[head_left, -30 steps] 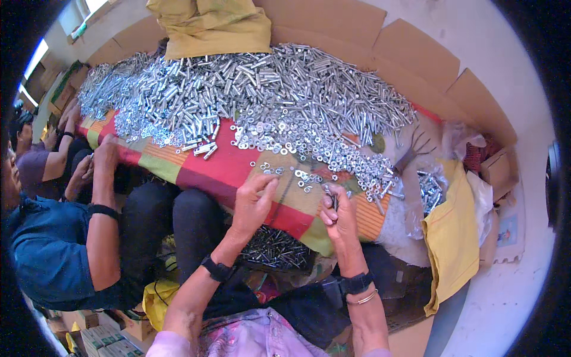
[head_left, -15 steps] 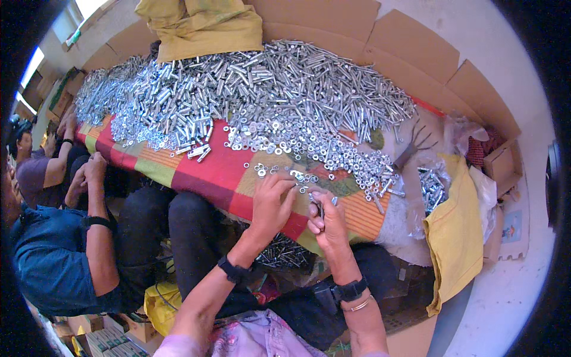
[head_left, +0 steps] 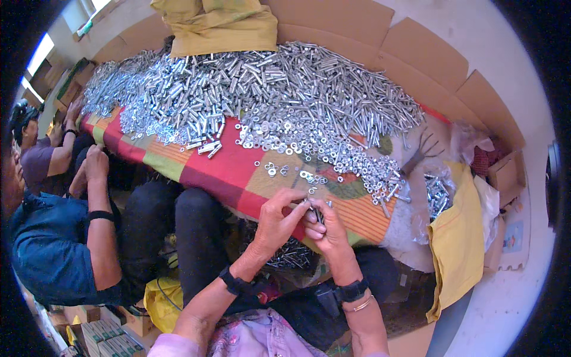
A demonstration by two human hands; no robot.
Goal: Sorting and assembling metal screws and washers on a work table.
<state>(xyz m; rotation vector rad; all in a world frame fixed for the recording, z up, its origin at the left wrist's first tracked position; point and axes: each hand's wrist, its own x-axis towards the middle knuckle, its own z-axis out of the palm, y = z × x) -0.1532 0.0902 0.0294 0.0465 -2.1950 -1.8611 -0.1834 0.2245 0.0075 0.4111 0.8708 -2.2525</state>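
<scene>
In the head view, the right hand (head_left: 330,232) curls its fingers closed around a few metal fasteners (head_left: 319,215), whose ends poke out between thumb and forefinger. The left hand (head_left: 276,220) meets it there, thumb and forefinger drawn nearly together at the fasteners; whether they pinch a separate piece cannot be told. Both hands are over the near edge of a cloth-covered counter (head_left: 205,169), its checks red, green and tan.

Just beyond the fingers lie small groups of loose washers (head_left: 313,178). Behind these spreads a heap of washers and nuts (head_left: 357,163), backed by a long mound of silver metal sleeves and bolts (head_left: 262,80). To the right are a hand fork (head_left: 420,152), a plastic-lined container of bolts (head_left: 438,195) and a yellow sack (head_left: 455,244). Dark bolts (head_left: 291,254) lie below the counter's edge. On the left sits a co-worker in a teal shirt (head_left: 56,250).
</scene>
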